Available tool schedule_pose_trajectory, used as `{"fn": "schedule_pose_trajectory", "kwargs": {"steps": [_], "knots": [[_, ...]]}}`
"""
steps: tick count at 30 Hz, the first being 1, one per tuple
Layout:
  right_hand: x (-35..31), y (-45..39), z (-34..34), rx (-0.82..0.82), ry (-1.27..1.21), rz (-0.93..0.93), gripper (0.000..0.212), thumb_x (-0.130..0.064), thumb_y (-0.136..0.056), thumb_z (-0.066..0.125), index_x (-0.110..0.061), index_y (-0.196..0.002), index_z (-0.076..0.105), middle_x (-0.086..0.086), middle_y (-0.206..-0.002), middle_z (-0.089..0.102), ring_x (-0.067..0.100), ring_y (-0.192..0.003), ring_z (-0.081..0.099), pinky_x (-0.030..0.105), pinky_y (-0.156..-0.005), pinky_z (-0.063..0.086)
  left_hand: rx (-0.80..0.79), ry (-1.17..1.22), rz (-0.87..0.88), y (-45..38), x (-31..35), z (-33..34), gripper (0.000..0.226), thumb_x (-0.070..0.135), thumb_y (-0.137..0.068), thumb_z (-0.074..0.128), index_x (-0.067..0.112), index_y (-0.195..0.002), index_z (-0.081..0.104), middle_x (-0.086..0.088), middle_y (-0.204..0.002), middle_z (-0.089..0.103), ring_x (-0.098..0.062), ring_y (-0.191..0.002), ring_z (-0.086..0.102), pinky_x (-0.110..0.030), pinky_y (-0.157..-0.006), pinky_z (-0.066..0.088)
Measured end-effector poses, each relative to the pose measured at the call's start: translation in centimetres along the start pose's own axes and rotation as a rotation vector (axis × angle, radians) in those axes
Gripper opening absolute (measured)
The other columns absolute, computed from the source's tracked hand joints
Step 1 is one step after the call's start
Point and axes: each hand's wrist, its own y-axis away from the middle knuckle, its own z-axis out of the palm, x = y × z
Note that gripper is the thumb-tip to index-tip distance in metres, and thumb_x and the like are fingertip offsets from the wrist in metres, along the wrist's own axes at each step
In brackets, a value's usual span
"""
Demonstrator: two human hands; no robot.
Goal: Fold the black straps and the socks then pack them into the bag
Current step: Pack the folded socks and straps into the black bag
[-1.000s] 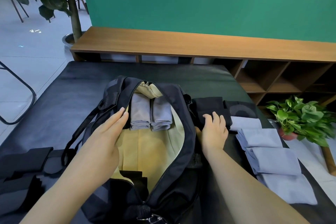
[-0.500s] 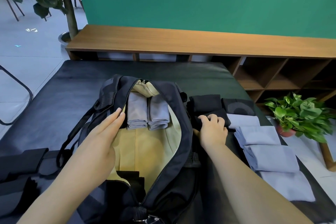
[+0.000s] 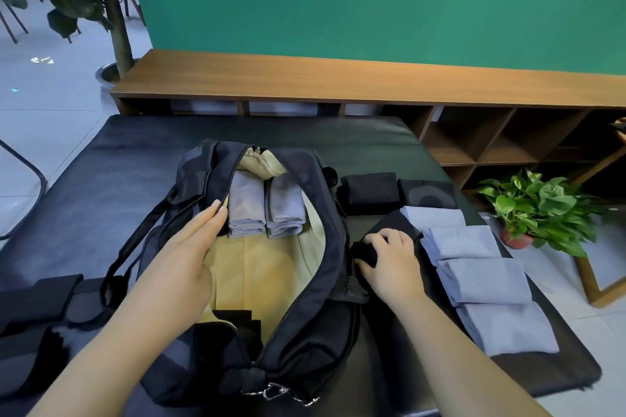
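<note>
L hand [image 3: 183, 257] flat, fingers straight, pressing the black bag's [image 3: 305, 342] zip edge; R hand [image 3: 389, 261] curled, gripping a folded black fabric piece [image 3: 389, 230].

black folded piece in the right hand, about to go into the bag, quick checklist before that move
1. Grip: right hand has its fingers curled round the black folded piece, lifting it off the table beside the bag. Ok.
2. Opening: left hand holds the zip edge of the bag back with straight fingers; the tan lining shows wide. Ok.
3. Free room: bare lining in front of the two grey folded socks at the far end. Ok.
4. Fold holding: mostly hidden under the fingers. Cannot tell.
5. Path: the bag's right rim stands between hand and lining, so the piece must go over it. Ok, with care.
</note>
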Motion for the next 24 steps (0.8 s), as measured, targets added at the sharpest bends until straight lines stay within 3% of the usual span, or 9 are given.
{"fn": "schedule_pose_trajectory", "kwargs": {"steps": [5, 10, 13, 16, 20, 24], "knots": [[1.3, 2.2, -0.4, 0.047, -0.174, -0.054, 0.02, -0.037, -0.092, 0.056, -0.02, -0.101, 0.061, -0.011, -0.11, 0.044, 0.007, -0.114, 0.028, 0.019, -0.089, 0.025, -0.002, 0.006, -0.003, 0.0, 0.4, 0.1, 0.082, -0.02, -0.083, 0.034, 0.032, -0.146, 0.024, 0.029, -0.141, 0.013, 0.01, -0.128, 0.013, 0.009, -0.082, 0.019], [1.5, 4.2, -0.4, 0.084, -0.266, -0.045, 0.027, -0.022, -0.099, 0.038, -0.019, -0.087, 0.062, -0.009, -0.097, 0.051, 0.012, -0.105, 0.042, 0.011, -0.084, 0.022, -0.019, 0.005, 0.001, 0.0, 0.2, 0.4, 0.083, -0.021, -0.082, 0.035, 0.03, -0.147, 0.023, 0.027, -0.145, 0.012, 0.01, -0.131, 0.011, 0.005, -0.086, 0.019], [1.5, 4.7, -0.7, 0.085, -0.301, -0.019, 0.02, -0.012, -0.096, 0.048, -0.02, -0.107, 0.062, -0.013, -0.104, 0.051, 0.007, -0.111, 0.041, 0.009, -0.09, 0.021, -0.026, 0.015, 0.005, 0.1, 0.1, 0.5, 0.083, -0.021, -0.082, 0.035, 0.028, -0.147, 0.023, 0.028, -0.142, 0.012, 0.009, -0.13, 0.012, 0.009, -0.081, 0.019], [1.1, 4.7, -1.1, 0.093, -0.368, 0.066, 0.034, -0.012, -0.092, 0.057, -0.018, -0.126, 0.053, -0.012, -0.116, 0.049, 0.008, -0.119, 0.042, 0.015, -0.096, 0.026, -0.036, 0.008, -0.006, 0.1, 0.1, 0.6, 0.083, -0.021, -0.082, 0.034, 0.028, -0.148, 0.021, 0.028, -0.142, 0.011, 0.01, -0.128, 0.011, 0.001, -0.091, 0.021], [0.5, 5.0, -1.0, 0.194, -0.41, 0.249, 0.047, -0.015, -0.085, 0.068, -0.008, -0.127, 0.047, 0.005, -0.13, 0.043, 0.018, -0.125, 0.036, 0.016, -0.094, 0.024, -0.051, -0.017, 0.004, 0.2, 0.0, 0.5, 0.083, -0.021, -0.082, 0.034, 0.026, -0.149, 0.02, 0.027, -0.144, 0.01, 0.011, -0.127, 0.01, 0.011, -0.081, 0.015], [-0.6, 5.5, -1.0, 0.135, -0.428, 0.465, 0.056, -0.028, -0.085, 0.068, -0.012, -0.132, 0.041, 0.015, -0.136, 0.035, 0.03, -0.125, 0.029, 0.033, -0.094, 0.033, -0.062, -0.018, -0.004, 0.4, 0.0, 0.3, 0.082, -0.021, -0.083, 0.033, 0.026, -0.149, 0.019, 0.025, -0.148, 0.01, 0.011, -0.126, 0.009, 0.007, -0.086, 0.016]]}}
